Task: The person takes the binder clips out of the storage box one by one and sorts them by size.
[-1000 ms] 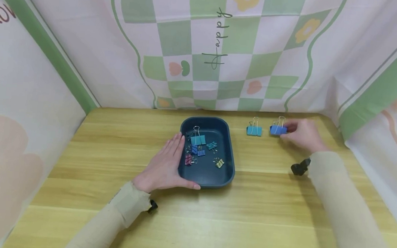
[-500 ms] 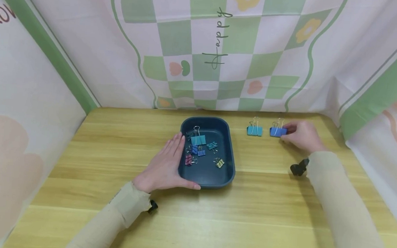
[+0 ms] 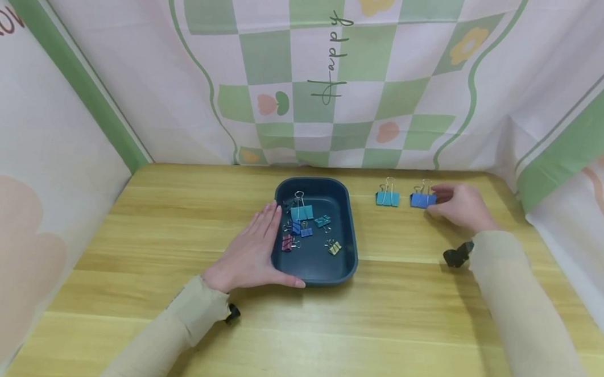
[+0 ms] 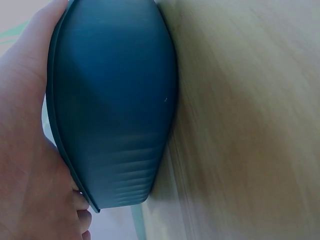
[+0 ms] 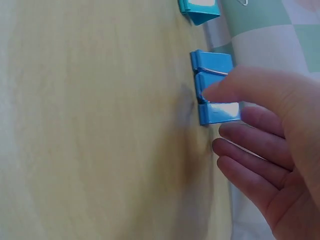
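In the head view my left hand (image 3: 251,254) rests along the left side of a dark blue tray (image 3: 352,245), fingers straight on its rim and thumb at its front edge. The left wrist view shows the hand over the tray's rim and its outer wall (image 4: 115,95). At the back right, my right hand (image 3: 462,205) pinches the right end of a large blue binder clip (image 3: 422,200) standing on the table. In the right wrist view the thumb lies on the blue clip (image 5: 215,62); the other fingers extend below it. A teal binder clip (image 3: 387,198) stands just left of it, apart.
Inside the tray lie a larger teal binder clip (image 3: 302,213) and several small ones, among them a red clip (image 3: 286,243), a yellow clip (image 3: 334,247) and a small teal clip (image 3: 322,221). A patterned cloth (image 3: 313,75) hangs behind the wooden table (image 3: 325,338).
Over the last second the blue binder clip has shifted very slightly toward the front, still between my right fingers. My left hand and the tray have stayed in place.
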The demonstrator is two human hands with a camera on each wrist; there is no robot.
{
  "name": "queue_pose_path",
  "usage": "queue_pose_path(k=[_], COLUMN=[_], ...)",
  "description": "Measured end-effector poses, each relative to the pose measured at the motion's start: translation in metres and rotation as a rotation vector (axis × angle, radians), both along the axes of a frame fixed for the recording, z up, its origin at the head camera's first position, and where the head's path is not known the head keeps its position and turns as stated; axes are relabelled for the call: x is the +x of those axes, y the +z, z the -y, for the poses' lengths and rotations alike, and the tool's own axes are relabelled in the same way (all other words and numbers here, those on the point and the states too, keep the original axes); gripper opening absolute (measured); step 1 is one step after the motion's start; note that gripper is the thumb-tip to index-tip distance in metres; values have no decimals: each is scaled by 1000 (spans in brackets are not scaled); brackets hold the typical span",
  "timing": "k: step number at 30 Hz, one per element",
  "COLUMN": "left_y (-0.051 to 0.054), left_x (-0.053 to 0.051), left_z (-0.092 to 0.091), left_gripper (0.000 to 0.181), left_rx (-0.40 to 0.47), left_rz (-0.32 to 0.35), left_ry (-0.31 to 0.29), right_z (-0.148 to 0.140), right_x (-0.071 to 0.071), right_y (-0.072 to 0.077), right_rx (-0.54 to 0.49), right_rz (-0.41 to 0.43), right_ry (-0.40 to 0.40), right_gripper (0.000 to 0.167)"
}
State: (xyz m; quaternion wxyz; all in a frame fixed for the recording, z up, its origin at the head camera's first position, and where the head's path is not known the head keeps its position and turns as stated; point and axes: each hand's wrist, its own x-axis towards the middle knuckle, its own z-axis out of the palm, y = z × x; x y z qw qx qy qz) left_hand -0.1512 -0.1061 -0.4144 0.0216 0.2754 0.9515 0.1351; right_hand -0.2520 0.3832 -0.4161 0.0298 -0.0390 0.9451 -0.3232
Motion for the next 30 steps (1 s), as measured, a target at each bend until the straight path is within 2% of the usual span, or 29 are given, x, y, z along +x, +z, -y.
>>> queue_pose_path(k=[4, 9, 14, 23, 30], left_y=[0, 2, 2, 1, 2], left_x=[0, 1, 0, -1, 1], left_z=[0, 0, 0, 0, 0], left_gripper=[152, 151, 152, 152, 152], left_rx=[-2, -2, -2, -9, -5], left_rz=[-1, 4, 2, 6, 4], left_ry=[-1, -1, -3, 2, 4], right_z=[0, 7, 21, 65, 105], right_x=[2, 4, 8, 17, 29], right_y=[9, 30, 53, 92, 110], right_rx=[-31, -27, -35, 16, 43], right_rz=[1, -74, -103, -161, -249], right_ry=[-5, -24, -10, 71, 129], right_gripper=[76, 76, 86, 81, 77])
